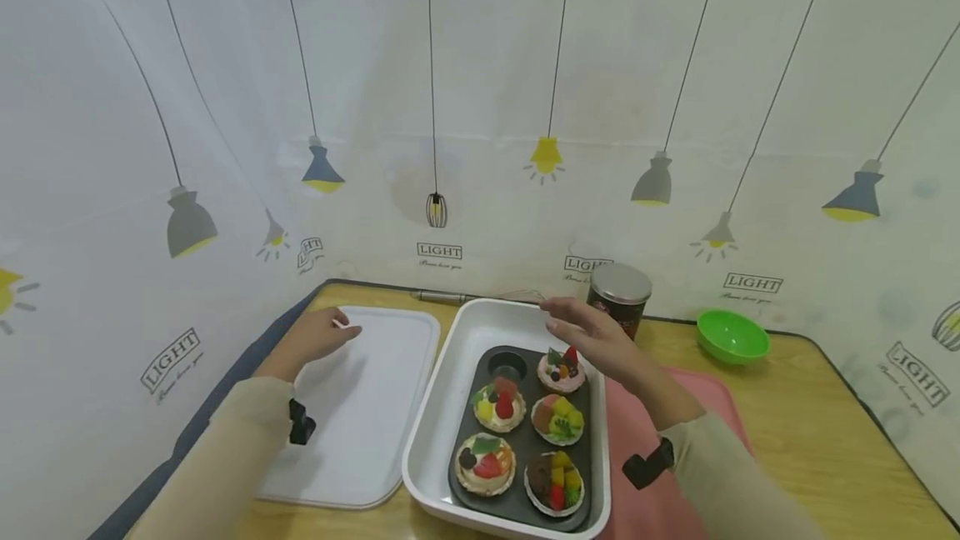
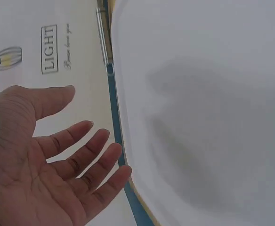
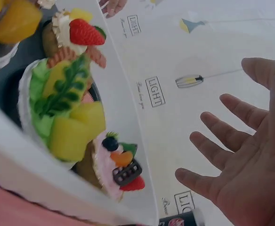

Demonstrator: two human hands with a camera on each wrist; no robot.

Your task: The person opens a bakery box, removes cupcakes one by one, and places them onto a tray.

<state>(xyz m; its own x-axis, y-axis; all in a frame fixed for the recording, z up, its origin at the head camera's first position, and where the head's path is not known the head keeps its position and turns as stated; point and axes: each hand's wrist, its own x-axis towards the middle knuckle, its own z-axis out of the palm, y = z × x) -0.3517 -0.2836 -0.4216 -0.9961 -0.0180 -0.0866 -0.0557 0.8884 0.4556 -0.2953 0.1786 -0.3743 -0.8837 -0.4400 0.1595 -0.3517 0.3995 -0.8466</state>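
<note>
My left hand (image 1: 318, 340) hovers above a white tray (image 1: 352, 432), its fingers loosely bent and holding nothing in the left wrist view. My right hand (image 1: 592, 336) is raised over the far right part of a deep white bin (image 1: 431, 432), fingers spread and holding nothing in the right wrist view. Inside the bin lies a dark muffin tin (image 1: 519, 448) with several fruit tarts. Nearest the right hand is a pink-cream tart (image 1: 561, 372) topped with berries. A kiwi-topped tart (image 1: 557, 421) sits just below it. The tin's far left cup (image 1: 507, 366) shows its bare bottom.
A pink tray (image 1: 705, 394) lies right of the bin, partly under the right arm. Behind stand a dark can with a silver lid (image 1: 621, 286) and a green bowl (image 1: 732, 336). A whisk (image 1: 442, 297) lies along the table's back edge by the lamp-print curtain (image 1: 487, 90).
</note>
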